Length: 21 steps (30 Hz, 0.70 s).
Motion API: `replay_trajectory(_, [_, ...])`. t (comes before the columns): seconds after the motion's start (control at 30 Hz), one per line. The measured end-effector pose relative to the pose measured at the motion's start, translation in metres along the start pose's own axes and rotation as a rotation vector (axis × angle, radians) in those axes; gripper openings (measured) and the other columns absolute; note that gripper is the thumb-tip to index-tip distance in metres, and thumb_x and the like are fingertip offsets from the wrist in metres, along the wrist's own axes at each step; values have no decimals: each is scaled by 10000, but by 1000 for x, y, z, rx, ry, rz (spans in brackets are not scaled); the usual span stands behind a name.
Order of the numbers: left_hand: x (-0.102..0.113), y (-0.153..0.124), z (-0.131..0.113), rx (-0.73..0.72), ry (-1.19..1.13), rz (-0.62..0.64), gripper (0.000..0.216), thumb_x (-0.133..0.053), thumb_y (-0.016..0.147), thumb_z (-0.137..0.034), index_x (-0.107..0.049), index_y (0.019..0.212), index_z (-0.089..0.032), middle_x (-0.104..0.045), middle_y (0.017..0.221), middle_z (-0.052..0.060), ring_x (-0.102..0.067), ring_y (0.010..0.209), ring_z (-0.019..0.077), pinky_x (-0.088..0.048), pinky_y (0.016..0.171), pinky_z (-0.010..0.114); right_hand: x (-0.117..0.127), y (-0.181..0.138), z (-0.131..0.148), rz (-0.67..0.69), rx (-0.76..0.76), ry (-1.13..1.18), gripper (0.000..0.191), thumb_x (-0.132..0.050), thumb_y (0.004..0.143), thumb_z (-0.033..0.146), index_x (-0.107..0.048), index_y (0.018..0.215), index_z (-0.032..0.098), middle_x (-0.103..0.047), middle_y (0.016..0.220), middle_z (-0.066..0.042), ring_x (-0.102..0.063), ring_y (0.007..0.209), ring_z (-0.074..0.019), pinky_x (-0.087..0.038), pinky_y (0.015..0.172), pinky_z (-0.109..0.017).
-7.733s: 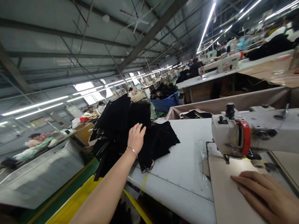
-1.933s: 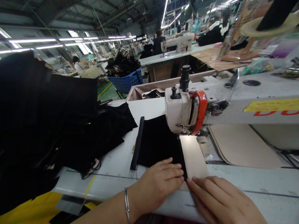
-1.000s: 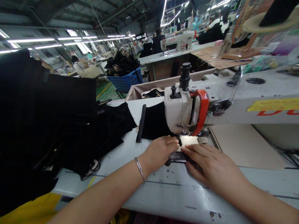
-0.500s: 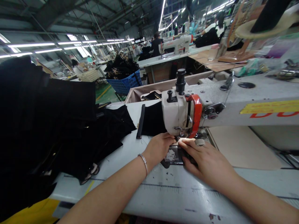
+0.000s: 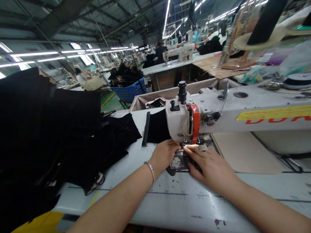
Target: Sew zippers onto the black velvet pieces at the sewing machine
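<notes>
A white sewing machine with an orange-red cover stands on the grey table. A black fabric piece with a dark strip along its left edge lies under the machine head. My left hand rests on the near edge of that fabric, fingers curled and pressed down just left of the needle. My right hand lies beside it, fingertips pressed on the work at the presser foot, over a dark plate. Both hands nearly touch below the needle.
A tall heap of black fabric pieces fills the left of the table. Behind it stand a blue crate of black goods and a beige bin. Other sewing stations and people sit farther back. A thread cone stands at upper right.
Earlier my left hand reached to the black heap; then a piece lay at the machine. In the last second both hands slid forward with the fabric to the needle.
</notes>
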<state>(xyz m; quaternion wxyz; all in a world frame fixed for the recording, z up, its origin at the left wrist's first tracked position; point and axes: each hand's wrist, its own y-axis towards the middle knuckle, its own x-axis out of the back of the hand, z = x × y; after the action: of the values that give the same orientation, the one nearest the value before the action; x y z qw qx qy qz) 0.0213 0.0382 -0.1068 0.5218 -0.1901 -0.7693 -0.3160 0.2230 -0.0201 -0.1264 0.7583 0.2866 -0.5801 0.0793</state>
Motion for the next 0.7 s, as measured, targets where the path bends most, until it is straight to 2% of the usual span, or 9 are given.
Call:
replay_trajectory(0.17, [-3,-2,2,8,-59,-26,234,-529,867,-63,-708,943,-193,-700,1045,30,-651,982,166,-536,902,287,-1,0,0,-25,2,8,473,-474,881,322,-506,1331,179,-584,1247,-85,-505,1136,-261,-401,995,-445])
replay_trajectory(0.33, [-9,-6,4,-14,-151,-62,260,-520,850,-41,-698,960,-196,-691,1076,19,-634,1020,150,-507,962,285,-3,-4,0,-75,21,33,376,-483,878,281,-579,1231,198,-605,1198,-68,-534,1060,-237,-429,962,-435])
replay_trajectory(0.43, [-6,-7,-1,3,-167,-68,236,-523,860,-76,-679,986,-201,-675,1078,25,-620,1028,153,-497,972,292,-5,-5,-1,-107,23,53,364,-482,881,267,-570,1228,199,-605,1182,-64,-533,1055,-233,-440,952,-434])
replay_trajectory(0.5, [-1,-10,-6,37,-143,-75,220,-571,860,-147,-646,1059,-206,-644,1119,42,-592,1066,179,-488,979,322,-5,-6,-2,-123,26,73,319,-481,884,253,-589,1182,214,-612,1144,-59,-537,1045,-229,-445,943,-436])
replay_trajectory(0.6, [4,-15,-12,88,-36,-85,344,-652,838,-270,-588,1172,-218,-588,1196,70,-521,1146,241,-446,1011,407,1,-10,-8,-183,53,84,255,-478,895,239,-615,1110,227,-616,1095,-60,-548,1025,-217,-453,919,-423])
replay_trajectory(0.7, [6,-11,-4,94,77,-41,274,-584,896,-312,-603,1156,-232,-604,1156,71,-531,1100,244,-461,966,413,12,-19,-18,-252,57,51,249,-508,892,293,-617,1112,248,-615,1107,-54,-555,1037,-213,-459,908,-411])
